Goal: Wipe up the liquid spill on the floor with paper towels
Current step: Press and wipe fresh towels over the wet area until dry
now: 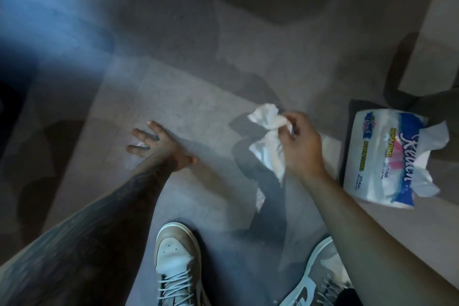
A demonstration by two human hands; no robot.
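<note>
Crouched over the spill, towel in hand, not yet pressed to the wet patch

Head view: the right hand (301, 143) is closed around a crumpled white paper towel (268, 136), holding it just above the grey tiled floor (188, 82); the left hand (155, 143) lies flat with fingers spread, holding nothing, braced on the tile. The liquid spill (259, 196) seems to be the faint glistening streak below the towel, though dim light and shadow make its edges hard to judge. The plastic-wrapped paper towel pack (387, 156), glossy and torn open with soft sheets poking out, lies well apart to the right. Two pale laced shoes (173, 263) stand close to the wet streak. Risks: the braced palm or a sole could slip on smooth wet tile, and the thin, bunched towel may smear instead of soaking
</note>
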